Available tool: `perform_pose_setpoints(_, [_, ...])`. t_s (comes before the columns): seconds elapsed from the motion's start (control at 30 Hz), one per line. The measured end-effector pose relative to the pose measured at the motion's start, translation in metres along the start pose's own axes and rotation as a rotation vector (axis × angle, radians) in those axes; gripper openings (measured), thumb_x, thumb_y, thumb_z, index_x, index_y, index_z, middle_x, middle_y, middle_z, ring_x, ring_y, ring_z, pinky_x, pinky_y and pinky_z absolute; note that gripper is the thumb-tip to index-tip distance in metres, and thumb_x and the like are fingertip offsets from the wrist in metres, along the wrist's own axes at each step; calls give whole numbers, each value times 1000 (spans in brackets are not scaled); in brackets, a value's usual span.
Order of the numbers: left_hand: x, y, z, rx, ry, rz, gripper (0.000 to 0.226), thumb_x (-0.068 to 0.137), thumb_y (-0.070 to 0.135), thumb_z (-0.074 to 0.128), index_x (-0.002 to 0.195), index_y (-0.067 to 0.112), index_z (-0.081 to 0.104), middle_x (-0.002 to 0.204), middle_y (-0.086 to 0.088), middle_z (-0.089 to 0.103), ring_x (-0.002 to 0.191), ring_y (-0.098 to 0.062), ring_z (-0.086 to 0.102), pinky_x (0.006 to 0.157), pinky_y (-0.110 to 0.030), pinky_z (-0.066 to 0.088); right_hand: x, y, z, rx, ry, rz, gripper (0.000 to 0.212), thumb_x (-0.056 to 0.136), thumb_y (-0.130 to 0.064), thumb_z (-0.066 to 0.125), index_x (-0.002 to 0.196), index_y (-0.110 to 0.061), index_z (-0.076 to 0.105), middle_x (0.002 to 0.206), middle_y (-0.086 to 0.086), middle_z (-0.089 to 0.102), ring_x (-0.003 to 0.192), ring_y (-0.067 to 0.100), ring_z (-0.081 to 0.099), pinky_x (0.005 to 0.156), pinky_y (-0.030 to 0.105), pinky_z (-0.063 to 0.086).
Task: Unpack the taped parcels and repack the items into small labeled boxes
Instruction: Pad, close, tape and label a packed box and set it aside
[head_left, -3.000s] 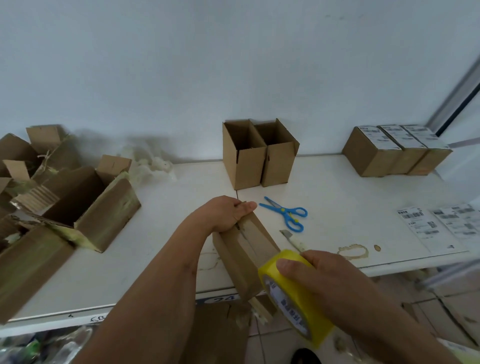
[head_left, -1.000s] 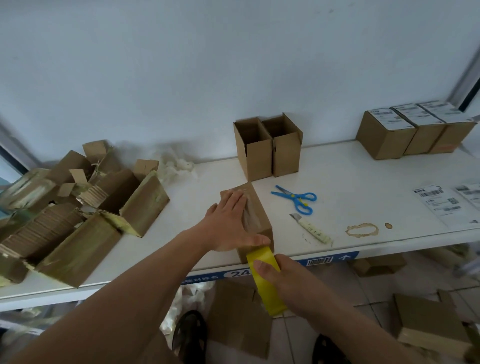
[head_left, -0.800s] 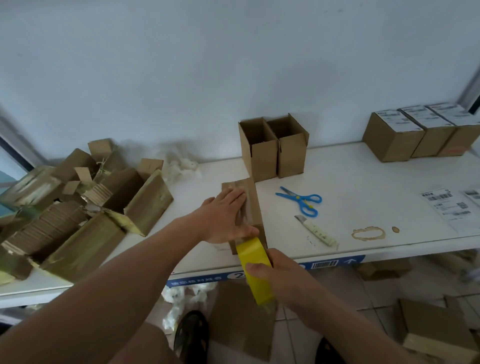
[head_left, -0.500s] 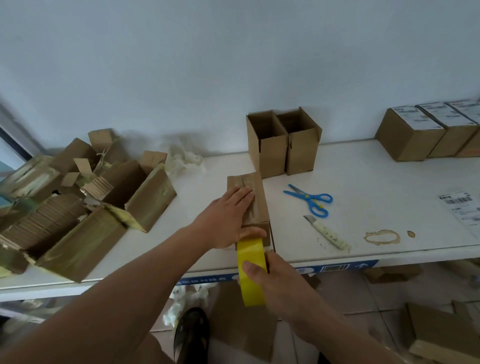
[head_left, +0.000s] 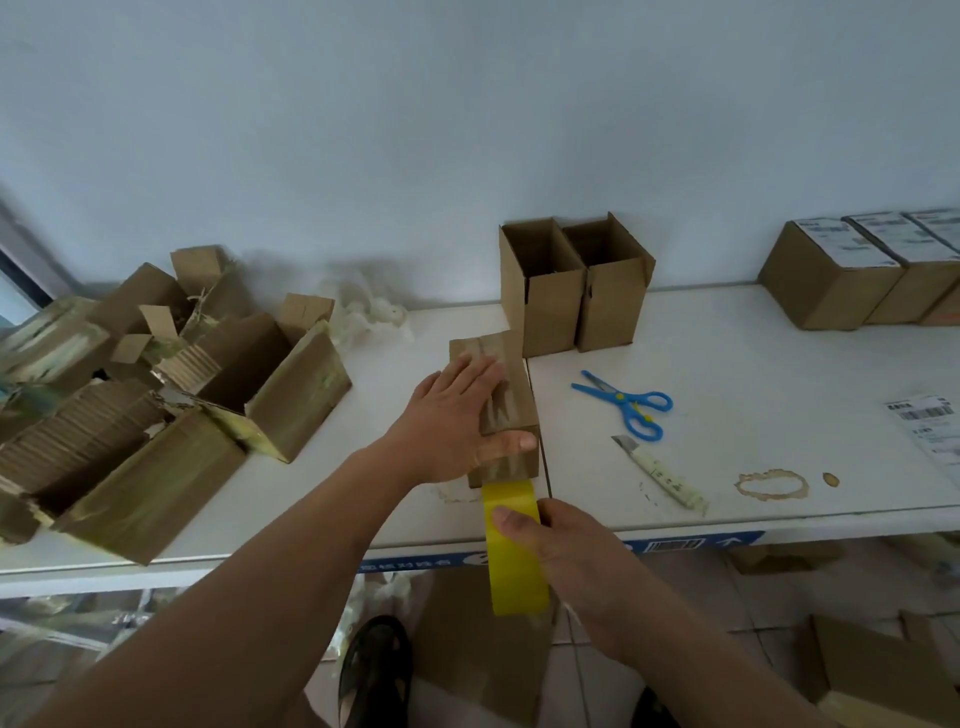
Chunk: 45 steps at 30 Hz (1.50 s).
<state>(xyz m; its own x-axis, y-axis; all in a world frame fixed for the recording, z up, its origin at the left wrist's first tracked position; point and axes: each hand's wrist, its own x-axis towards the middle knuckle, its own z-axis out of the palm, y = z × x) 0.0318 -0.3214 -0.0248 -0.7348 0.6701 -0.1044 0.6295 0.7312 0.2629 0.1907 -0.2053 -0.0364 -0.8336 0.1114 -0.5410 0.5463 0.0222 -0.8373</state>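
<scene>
Left hand: the left hand (head_left: 457, 415) is lying flat on top of the small box (head_left: 506, 410) at the centre of the frame, fingers straight and spread toward the far end, thumb wrapping down over the near end face. It is pressing the box down rather than clenching it. The bare forearm is reaching in diagonally from the lower left.

Right hand: the right hand (head_left: 566, 551) is gripping the yellow tape roll (head_left: 514, 551) just below the box, thumb lying across the roll's outer face and the other fingers curling behind it. The roll is standing on edge, overhanging the table's front edge. The forearm is coming in from the lower right.

Small box: it is lying closed on the white table (head_left: 779, 395), lengthwise away from the viewer, with shiny clear tape running along its top and down the near end to the roll.

Open boxes: two open boxes (head_left: 571, 291) are standing upright side by side just behind the small box, against the wall.

Labeled boxes: labeled boxes (head_left: 857, 270) are sitting in a row at the upper right.

Tools: blue scissors (head_left: 623, 402) and a utility knife (head_left: 660, 473) are lying right of the small box.

Label sheet: a label sheet (head_left: 930, 426) is lying at the right edge.

Torn parcels: opened parcels (head_left: 156, 395) are piling up at the left.
</scene>
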Motion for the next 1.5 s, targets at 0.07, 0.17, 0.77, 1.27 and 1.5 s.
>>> perform_pose_setpoints(0.07, [-8, 6, -1, -149, 88, -48, 97, 81, 79, 35, 157, 28, 4, 165, 8, 0, 151, -14, -6, 121, -43, 4, 2, 1, -4, -2, -5, 2, 43, 84, -57, 64, 109, -22, 64, 108, 4, 68, 100, 22, 67, 92, 45, 55])
perform_pose_setpoints(0.17, [-26, 23, -1, -411, 349, -267, 78, 89, 65, 51, 150, 22, 29, 154, 0, 31, 140, -21, 32, 113, -43, 33, 1, 0, -9, -11, -23, 12, 45, 82, -56, 68, 109, -19, 65, 107, 4, 70, 99, 22, 68, 92, 46, 56])
perform_pose_setpoints(0.77, [-64, 74, 22, -1605, 70, -904, 23, 97, 30, 60, 115, 15, 59, 106, -15, 68, 92, -32, 69, 67, -40, 58, 25, -19, -101, -738, 428, -52, 35, 99, -39, 50, 119, -14, 62, 115, 3, 62, 103, 18, 58, 83, 28, 41])
perform_pose_setpoints(1.27, [-58, 79, 19, -1610, 132, -935, 8, 95, 15, 56, 100, 9, 59, 81, -14, 63, 64, -27, 64, 49, -33, 53, 29, -12, -97, -937, 600, -91, 15, 98, -26, 43, 106, -19, 54, 95, -1, 50, 83, 15, 50, 68, 28, 41])
perform_pose_setpoints(1.5, [-56, 77, 25, -1628, 110, -951, 15, 93, 19, 57, 107, 11, 58, 102, -20, 66, 87, -34, 67, 70, -43, 59, -18, -45, -66, -946, 358, -563, 17, 100, -31, 48, 109, -33, 62, 86, -9, 60, 77, 8, 55, 70, 22, 47])
